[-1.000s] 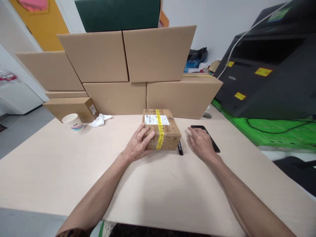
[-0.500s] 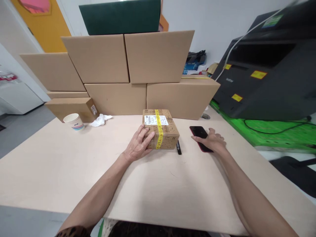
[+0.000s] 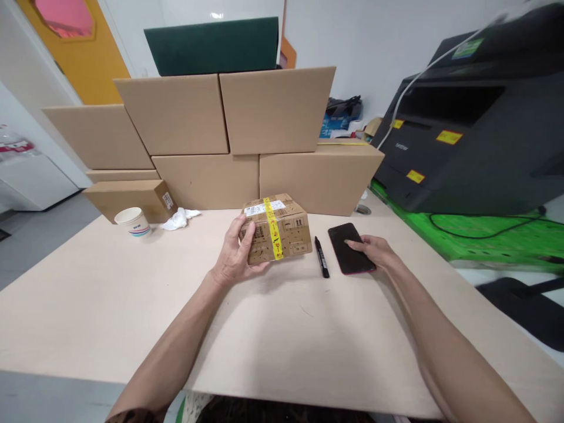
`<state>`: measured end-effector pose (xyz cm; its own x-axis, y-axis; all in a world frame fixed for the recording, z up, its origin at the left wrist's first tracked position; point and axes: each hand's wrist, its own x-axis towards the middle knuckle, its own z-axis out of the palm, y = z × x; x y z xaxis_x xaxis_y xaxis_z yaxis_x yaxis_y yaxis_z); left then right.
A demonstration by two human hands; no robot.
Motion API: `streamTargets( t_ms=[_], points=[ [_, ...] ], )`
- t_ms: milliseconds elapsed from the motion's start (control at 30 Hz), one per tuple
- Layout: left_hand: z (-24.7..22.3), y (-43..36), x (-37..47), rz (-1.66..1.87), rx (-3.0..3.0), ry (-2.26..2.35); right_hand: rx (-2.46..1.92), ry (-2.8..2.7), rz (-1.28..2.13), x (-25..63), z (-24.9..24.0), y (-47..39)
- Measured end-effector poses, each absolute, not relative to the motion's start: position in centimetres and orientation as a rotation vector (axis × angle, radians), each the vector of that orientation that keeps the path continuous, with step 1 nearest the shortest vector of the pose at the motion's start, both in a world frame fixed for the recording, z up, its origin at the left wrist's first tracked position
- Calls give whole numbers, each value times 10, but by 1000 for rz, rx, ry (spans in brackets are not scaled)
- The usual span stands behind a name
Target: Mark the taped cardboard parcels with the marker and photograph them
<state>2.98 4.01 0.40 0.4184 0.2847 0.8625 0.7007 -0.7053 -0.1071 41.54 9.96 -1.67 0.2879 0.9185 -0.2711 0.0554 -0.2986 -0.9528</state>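
Observation:
A small cardboard box with yellow tape and a white label is tilted up at the middle of the table. My left hand grips its left side, thumb on the near face and fingers partly hidden behind and under it. To the right, my right hand holds the right edge of a black phone, its thumb over the screen and the other fingers at the side. Between the box and the phone lies a black marker.
Large cardboard boxes are stacked along the back. A paper cup, a crumpled tissue and a flat brown box stand at the left. A dark printer is on a green surface at the right.
My left hand has lifted and tilted the small box, moving it left and uncovering more of the marker. My right hand has closed on the phone, which sits slightly further left and turned.

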Motion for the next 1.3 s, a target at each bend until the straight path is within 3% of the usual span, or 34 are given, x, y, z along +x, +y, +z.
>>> streamTargets(
  t_ms=[300, 667, 933, 1300],
  points=[
    [19, 41, 21, -1254, -2218, -942, -1144, -681, 1229, 400, 11, 86],
    [32, 58, 41, -1150, -2310, -842, -940, -693, 1146, 326, 49, 27],
    [37, 63, 50, -1094, -2346, -830, -895, -880, 1224, 298, 37, 4],
    [42, 58, 58, -1080, -2346, -836, -808, -999, 973, 279, 34, 9]
  ],
)
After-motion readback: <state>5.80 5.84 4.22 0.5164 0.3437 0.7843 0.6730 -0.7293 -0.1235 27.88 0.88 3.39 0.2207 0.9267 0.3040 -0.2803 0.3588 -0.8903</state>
